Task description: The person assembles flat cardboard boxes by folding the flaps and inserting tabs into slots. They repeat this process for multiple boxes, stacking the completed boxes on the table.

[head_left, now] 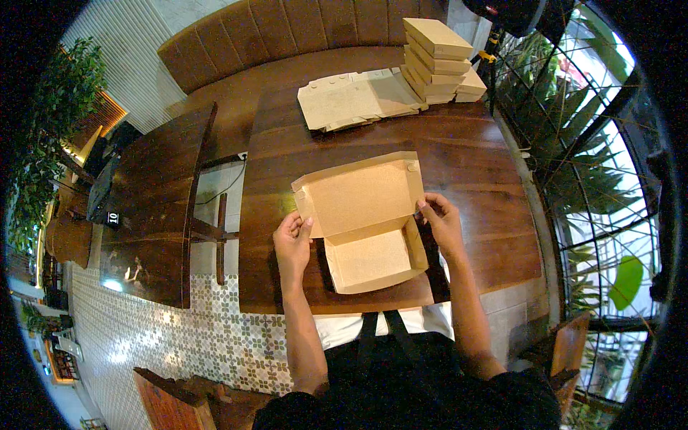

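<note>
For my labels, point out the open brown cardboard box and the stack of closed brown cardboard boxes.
Open brown cardboard box (pixel 363 206), head view: inside of the lid.
Stack of closed brown cardboard boxes (pixel 437 66), head view: side, midway up.

Black top (pixel 423 380) with dark straps (pixel 368 330)

Holding a brown cardboard box (pixel 376 258) open by its raised lid (pixel 362 197).
Pinching the lid's left edge in the left hand (pixel 292 240), its right edge in the right hand (pixel 442 221), over a dark wooden table (pixel 487 158); facing flat cardboard sheets (pixel 351 100) beyond both hands, stacked closed boxes (pixel 433 61) beyond the right; left of the left hand, another table (pixel 158 215).
</note>
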`<state>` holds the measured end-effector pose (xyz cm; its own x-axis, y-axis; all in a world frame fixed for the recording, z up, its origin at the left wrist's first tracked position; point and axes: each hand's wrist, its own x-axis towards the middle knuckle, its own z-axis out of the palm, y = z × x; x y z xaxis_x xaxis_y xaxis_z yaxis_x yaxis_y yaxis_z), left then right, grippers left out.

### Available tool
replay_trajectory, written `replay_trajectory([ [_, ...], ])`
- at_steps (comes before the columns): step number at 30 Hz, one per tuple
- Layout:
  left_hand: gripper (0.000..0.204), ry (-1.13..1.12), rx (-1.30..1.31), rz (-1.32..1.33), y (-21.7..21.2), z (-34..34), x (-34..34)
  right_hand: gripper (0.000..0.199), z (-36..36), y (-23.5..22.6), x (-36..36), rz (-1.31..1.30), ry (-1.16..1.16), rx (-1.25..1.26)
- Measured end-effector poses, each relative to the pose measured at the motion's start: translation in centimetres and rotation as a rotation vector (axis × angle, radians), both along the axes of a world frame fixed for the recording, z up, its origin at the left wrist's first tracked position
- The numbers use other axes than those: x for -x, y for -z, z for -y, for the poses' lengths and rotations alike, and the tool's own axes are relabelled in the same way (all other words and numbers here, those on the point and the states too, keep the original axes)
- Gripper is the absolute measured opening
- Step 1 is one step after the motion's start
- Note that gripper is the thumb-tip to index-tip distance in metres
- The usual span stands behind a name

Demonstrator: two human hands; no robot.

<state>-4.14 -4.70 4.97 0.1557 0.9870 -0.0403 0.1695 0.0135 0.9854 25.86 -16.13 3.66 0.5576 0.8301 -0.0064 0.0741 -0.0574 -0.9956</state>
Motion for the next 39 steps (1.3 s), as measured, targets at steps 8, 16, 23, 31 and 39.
replay_trajectory([
  [8,0.042,-0.032,0.069,0.088,-0.2,0.2,-0.2,0.021,0.3,0.7,-0.2,-0.048,0.007,0.038],
  [16,0.034,-0.087,-0.111,0.123,-2.1,-0.7,-1.0,0.024,0.1,-0.2,0.6,0.064,0.094,-0.040],
  [23,0.021,-0.144,-0.516,0.012,-4.0,3.0,-2.6,0.015,2.6,-8.7,5.6,0.436,0.350,-0.245],
  [31,0.029,-0.157,-1.017,-0.225,-4.0,5.6,-3.4,0.022,2.5,-10.4,11.3,-0.110,-0.136,0.064],
  [39,0.036,-0.063,-0.975,-0.248,-4.1,6.1,-3.1,0.023,1.9,-10.8,12.9,-0.035,-0.166,-0.101],
])
